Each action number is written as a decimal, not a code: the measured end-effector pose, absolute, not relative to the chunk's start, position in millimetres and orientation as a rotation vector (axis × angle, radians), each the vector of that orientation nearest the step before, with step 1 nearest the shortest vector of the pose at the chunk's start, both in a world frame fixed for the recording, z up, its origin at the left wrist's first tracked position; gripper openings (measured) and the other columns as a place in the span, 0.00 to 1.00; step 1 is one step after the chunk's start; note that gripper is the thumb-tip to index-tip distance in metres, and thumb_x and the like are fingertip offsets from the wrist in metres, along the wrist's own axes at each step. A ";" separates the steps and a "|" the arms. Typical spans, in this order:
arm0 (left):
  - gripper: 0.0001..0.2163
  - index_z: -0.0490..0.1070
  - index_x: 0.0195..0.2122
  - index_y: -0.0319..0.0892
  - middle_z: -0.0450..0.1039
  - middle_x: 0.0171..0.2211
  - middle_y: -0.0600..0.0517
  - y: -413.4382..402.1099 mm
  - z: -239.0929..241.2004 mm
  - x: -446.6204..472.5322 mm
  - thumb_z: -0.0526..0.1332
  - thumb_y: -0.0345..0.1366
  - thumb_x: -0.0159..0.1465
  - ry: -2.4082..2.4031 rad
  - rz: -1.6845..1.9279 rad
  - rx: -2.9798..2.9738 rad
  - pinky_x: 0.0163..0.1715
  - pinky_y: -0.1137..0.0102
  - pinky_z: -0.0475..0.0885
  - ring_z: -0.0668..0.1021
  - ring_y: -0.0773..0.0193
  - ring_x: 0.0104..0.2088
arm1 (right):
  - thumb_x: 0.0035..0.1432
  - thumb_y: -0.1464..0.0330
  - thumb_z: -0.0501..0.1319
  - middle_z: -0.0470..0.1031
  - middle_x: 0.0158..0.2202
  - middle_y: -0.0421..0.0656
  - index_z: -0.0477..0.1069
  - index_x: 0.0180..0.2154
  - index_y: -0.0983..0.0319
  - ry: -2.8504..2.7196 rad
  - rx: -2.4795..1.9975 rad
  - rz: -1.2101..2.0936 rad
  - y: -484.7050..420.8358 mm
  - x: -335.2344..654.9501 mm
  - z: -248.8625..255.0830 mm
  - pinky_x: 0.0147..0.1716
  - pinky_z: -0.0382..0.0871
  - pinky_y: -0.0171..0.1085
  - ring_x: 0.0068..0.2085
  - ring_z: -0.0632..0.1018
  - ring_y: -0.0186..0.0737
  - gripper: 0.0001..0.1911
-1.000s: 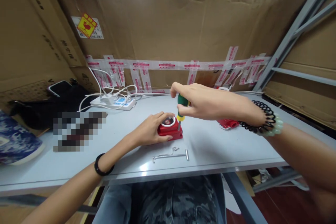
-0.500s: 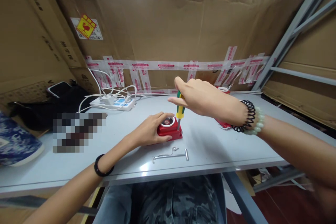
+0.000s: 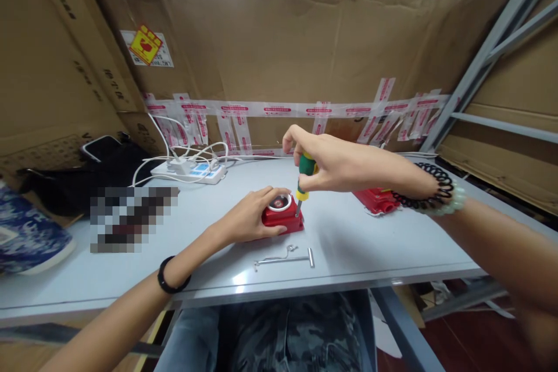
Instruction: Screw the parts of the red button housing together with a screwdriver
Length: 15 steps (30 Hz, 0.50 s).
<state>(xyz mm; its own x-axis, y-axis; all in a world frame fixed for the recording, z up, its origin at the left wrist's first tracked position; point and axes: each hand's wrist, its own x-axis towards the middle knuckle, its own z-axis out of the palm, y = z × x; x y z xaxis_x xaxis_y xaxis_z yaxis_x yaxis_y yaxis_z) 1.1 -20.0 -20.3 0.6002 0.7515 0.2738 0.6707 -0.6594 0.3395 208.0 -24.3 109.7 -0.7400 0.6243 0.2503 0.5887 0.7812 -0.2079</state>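
Note:
On the table sits a red box-like device (image 3: 290, 222) with a round white-rimmed window on top. My left hand (image 3: 248, 213) is closed around its left side, thumb along the front and fingers over the back. My right hand (image 3: 325, 160) grips a green and yellow screwdriver (image 3: 307, 166) from above. The screwdriver leans slightly, its metal tip down at the right end of the device. In front of the device lies a small silver T-shaped hammer (image 3: 290, 260) with a thin chain beside it.
A second red device (image 3: 376, 200) lies to the right, partly behind my right wrist. At the back left is a white power strip (image 3: 192, 171) with tangled cables. A black bag (image 3: 100, 174) and a blue patterned item (image 3: 30, 235) are far left. Cardboard (image 3: 283, 40) walls the back.
My right hand has turned and its fingers have shifted on the screwdriver handle, which now leans more to the right. The wrist has moved right, showing more of the second red device.

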 end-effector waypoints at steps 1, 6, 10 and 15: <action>0.29 0.58 0.57 0.49 0.69 0.48 0.47 -20.0 -20.3 1.1 0.65 0.45 0.56 1.182 0.585 2.629 0.45 0.60 0.68 0.74 0.53 0.44 | 0.49 0.69 0.62 0.71 0.31 0.39 0.60 0.43 0.59 -2.670 -0.936 0.175 -25.3 207.8 110.2 0.24 0.56 0.35 0.27 0.68 0.35 0.18; 0.29 0.59 0.57 0.48 0.70 0.47 0.47 -20.2 -20.6 1.2 0.64 0.46 0.55 1.193 0.595 2.630 0.44 0.61 0.68 0.74 0.54 0.42 | 0.56 0.64 0.58 0.68 0.25 0.39 0.61 0.34 0.59 -2.555 -1.012 0.003 -26.4 206.5 105.6 0.24 0.53 0.36 0.25 0.65 0.35 0.07; 0.29 0.60 0.56 0.48 0.70 0.46 0.48 -19.8 -20.9 0.8 0.65 0.45 0.55 1.177 0.606 2.614 0.44 0.61 0.68 0.75 0.54 0.42 | 0.49 0.71 0.61 0.69 0.27 0.38 0.61 0.39 0.58 -2.585 -0.991 0.120 -25.8 208.5 105.4 0.23 0.53 0.34 0.27 0.66 0.35 0.15; 0.29 0.59 0.57 0.48 0.70 0.47 0.47 -19.2 -22.1 0.6 0.65 0.46 0.56 1.188 0.598 2.636 0.44 0.60 0.68 0.74 0.53 0.43 | 0.56 0.64 0.58 0.68 0.27 0.39 0.62 0.34 0.60 -2.533 -0.991 0.036 -27.2 206.9 101.9 0.26 0.54 0.35 0.27 0.66 0.35 0.07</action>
<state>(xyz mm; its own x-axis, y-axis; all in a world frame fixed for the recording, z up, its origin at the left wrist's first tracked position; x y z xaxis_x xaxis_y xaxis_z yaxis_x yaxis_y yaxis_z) 0.6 -19.2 -22.1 0.5977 0.7502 0.2826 0.6743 -0.6611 0.3290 206.9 -27.2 101.9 -0.6587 0.6545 0.3712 0.6436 0.7456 -0.1725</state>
